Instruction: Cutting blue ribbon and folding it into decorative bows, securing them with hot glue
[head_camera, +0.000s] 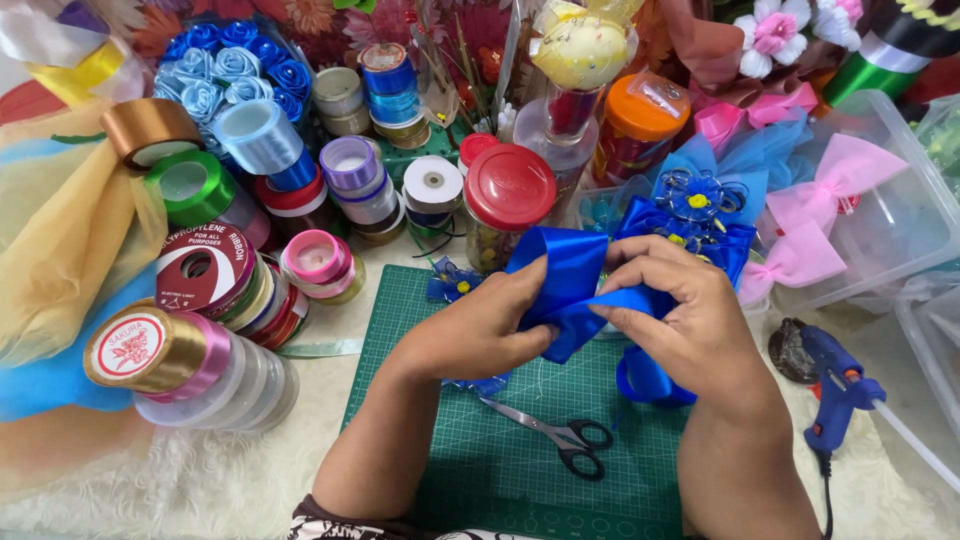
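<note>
Blue ribbon (562, 275) is being folded above the green cutting mat (480, 470), both hands pinching it together: left hand (478, 330) gripping at 9 o'clock, right hand (680, 310) at 3 o'clock. Scissors (560, 435) are lying at 6 o'clock, a blue glue gun (835, 385) sitting farther off at 3 o'clock

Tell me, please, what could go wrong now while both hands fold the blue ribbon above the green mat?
1. The blue ribbon is pinched only by the fingertips of the left hand and right hand; the glossy fold may slip open.
2. The scissors lie on the green mat just below the wrists; a forearm could catch them.
3. The glue gun stands near the right arm and might be knocked.
</note>
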